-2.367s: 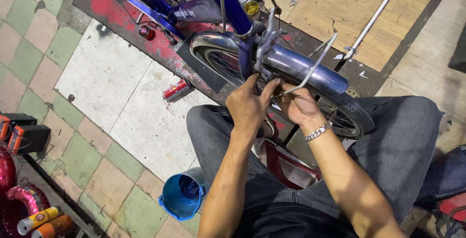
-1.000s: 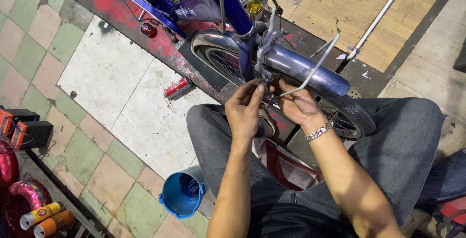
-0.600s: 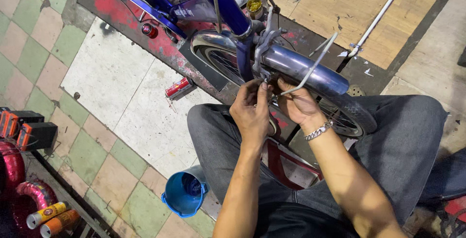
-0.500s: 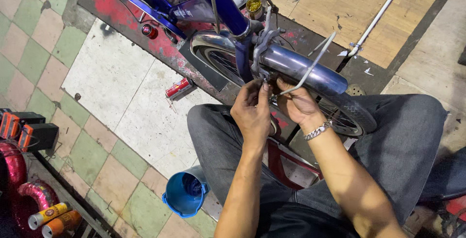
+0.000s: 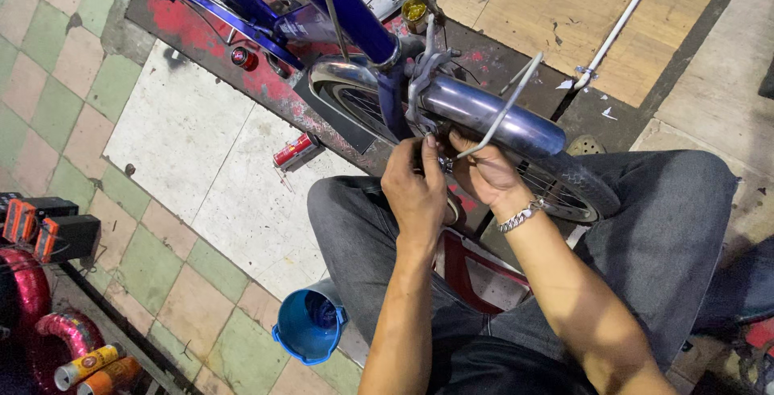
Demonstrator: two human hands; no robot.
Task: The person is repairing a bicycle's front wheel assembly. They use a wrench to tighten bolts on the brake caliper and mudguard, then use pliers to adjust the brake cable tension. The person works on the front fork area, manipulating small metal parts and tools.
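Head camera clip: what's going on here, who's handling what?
A seated person works on a blue bicycle with both hands at its wheel. The left hand pinches something small beside the silver mudguard; what it is cannot be made out. The right hand, with a metal bracelet at the wrist, holds the thin wire stay that curves over the mudguard. A blue bucket stands on the tiled floor by the left knee.

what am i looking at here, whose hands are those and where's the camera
The camera sits on a person's head, looking down at their own lap and two bare hands. They sit beside a blue bike. Both hands work close together at its wheel, just under the shiny mudguard: left hand, right hand with a bracelet. What the fingers pinch is too small to tell. On the tiled floor lie a blue cup and a small red can.
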